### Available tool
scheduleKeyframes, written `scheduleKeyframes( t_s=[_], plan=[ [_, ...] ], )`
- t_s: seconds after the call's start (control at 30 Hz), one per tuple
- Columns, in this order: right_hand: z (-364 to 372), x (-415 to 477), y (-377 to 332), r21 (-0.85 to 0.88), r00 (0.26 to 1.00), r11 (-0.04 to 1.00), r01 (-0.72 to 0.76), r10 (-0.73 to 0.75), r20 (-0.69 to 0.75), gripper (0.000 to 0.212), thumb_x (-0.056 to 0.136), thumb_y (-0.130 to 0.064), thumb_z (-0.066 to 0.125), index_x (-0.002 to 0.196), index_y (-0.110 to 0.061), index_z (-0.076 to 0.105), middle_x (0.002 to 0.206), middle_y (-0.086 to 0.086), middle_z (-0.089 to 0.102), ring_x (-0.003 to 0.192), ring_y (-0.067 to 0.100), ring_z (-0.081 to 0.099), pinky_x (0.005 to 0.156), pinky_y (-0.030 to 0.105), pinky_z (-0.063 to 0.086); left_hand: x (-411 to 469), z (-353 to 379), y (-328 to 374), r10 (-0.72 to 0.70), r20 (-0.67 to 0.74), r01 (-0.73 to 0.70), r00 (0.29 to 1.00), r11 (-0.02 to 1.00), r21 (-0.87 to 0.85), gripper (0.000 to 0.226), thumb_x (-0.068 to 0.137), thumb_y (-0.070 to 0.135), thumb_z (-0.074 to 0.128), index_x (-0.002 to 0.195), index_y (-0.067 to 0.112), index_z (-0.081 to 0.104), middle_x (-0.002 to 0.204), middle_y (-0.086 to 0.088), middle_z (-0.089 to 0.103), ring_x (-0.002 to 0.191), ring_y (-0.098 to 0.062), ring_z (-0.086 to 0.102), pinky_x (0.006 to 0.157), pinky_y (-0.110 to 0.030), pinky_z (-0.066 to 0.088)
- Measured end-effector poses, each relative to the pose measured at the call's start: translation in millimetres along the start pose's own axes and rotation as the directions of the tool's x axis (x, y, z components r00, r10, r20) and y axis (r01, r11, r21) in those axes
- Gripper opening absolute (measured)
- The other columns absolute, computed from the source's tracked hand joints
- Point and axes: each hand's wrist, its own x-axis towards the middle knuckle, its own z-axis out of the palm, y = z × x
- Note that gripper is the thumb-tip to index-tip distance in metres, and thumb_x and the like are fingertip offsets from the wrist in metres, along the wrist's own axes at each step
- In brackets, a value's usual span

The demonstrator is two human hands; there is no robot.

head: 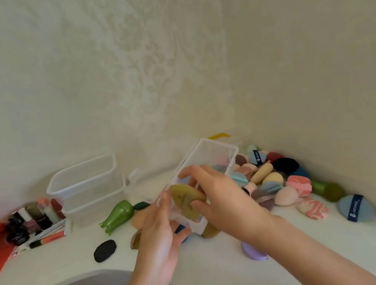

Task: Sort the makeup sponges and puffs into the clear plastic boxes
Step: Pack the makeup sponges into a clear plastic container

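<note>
Clear box (pixel 208 156): tilted, near end held by left hand (pixel 158 237), fingers curled
Right hand (pixel 220 193): pinches olive puff (pixel 186 197) at box mouth
Sponge pile (pixel 282 177): 3 o'clock of box

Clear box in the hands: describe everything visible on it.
The clear box is rectangular, see-through plastic, lidless, tilted with its far end raised above the white table. The left hand grips its near end; the right hand pinches an olive puff at its open top. Pastel sponges show through its walls; inside or behind, I cannot tell.
</note>
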Motion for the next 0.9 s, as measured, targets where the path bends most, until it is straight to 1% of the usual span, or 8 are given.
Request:
scheduleKeyframes(
  t_s=[0.07,0.23,0.37,0.47,0.57,0.7,0.77,0.9],
  plan=[
    [7,2,-3,-0.062,0.998,0.997,-0.037,0.041,0.05,0.05,0.083,-0.002,0.058,0.127,-0.02,0.043,0.107,0.002,0.056,0.088,0.023,0.057,0.077,0.041,0.049,-1,-4,-3,0.019,0.021,-0.019,1.0,1.0,0.004,0.031,0.096,0.035,0.045,0.116,0.02,0.063,0.107,-0.014,0.068,0.099,-0.032,0.065,0.082,-0.05,0.054],
    [14,6,-9,-0.108,0.997,0.993,0.04,-0.032,0.076,0.012,0.09,-0.018,0.057,0.1,-0.012,0.061,0.092,0.004,0.064,0.082,0.021,0.059,0.067,0.032,0.046,-3,-10,-9,0.085,0.032,-0.084,0.996,0.995,-0.048,0.032,0.092,0.028,0.051,0.118,0.01,0.06,0.087,-0.006,0.068,0.082,-0.019,0.066,0.062,-0.033,0.053],
    [18,6,-15,-0.108,0.99,0.989,0.096,-0.084,0.111,0.021,0.093,-0.023,0.049,0.094,-0.013,0.067,0.084,0.005,0.069,0.079,0.023,0.062,0.072,0.038,0.05,-5,-9,-11,0.113,0.037,-0.107,0.993,0.984,-0.14,0.018,0.092,0.025,0.048,0.099,0.014,0.061,0.066,-0.001,0.063,0.061,-0.012,0.064,0.049,-0.024,0.05],
    [11,6,-22,-0.044,0.981,0.992,0.122,-0.113,0.159,0.024,0.094,-0.026,0.046,0.1,-0.011,0.063,0.087,0.007,0.07,0.082,0.024,0.062,0.074,0.04,0.05,-6,-12,-8,0.121,0.062,-0.113,0.991,0.985,-0.127,0.024,0.093,0.026,0.048,0.106,0.008,0.058,0.072,-0.004,0.065,0.066,-0.016,0.065,0.052,-0.024,0.051],
    [2,3,-28,-0.019,0.974,0.991,0.129,-0.123,0.191,0.02,0.096,-0.031,0.046,0.103,-0.012,0.043,0.09,0.006,0.066,0.083,0.022,0.056,0.067,0.032,0.045,-9,-17,-3,0.127,0.039,-0.125,0.991,0.991,-0.057,0.038,0.091,0.029,0.059,0.116,0.001,0.056,0.089,-0.012,0.062,0.08,-0.022,0.06,0.057,-0.027,0.05],
    [-4,3,-40,0.057,0.953,0.978,0.201,-0.209,0.217,0.022,0.095,-0.035,0.049,0.103,-0.016,0.043,0.101,-0.001,0.065,0.09,0.013,0.056,0.073,0.032,0.047,-12,-27,13,0.154,-0.042,-0.156,0.987,0.986,-0.056,0.034,0.077,0.019,0.069,0.108,0.006,0.06,0.086,-0.014,0.064,0.072,-0.02,0.065,0.054,-0.027,0.05],
    [-2,4,-39,0.115,0.955,0.966,0.23,-0.247,0.164,0.019,0.094,-0.036,0.051,0.104,-0.02,0.048,0.104,-0.01,0.066,0.093,0.007,0.061,0.076,0.028,0.049,-16,-36,27,0.179,-0.087,-0.184,0.98,0.982,-0.046,0.025,0.083,0.014,0.062,0.108,0.017,0.063,0.086,-0.007,0.071,0.079,-0.019,0.068,0.063,-0.03,0.052],
    [-7,4,-34,0.209,0.951,0.94,0.271,-0.228,-0.208,0.01,0.092,-0.03,0.058,0.091,-0.02,0.058,0.084,-0.014,0.067,0.082,0.0,0.064,0.067,0.012,0.047,-27,-69,55,0.228,-0.173,-0.239,0.958,0.97,-0.046,0.028,0.086,0.012,0.056,0.113,0.018,0.063,0.104,-0.004,0.071,0.098,-0.022,0.068,0.08,-0.037,0.053]
  ],
)
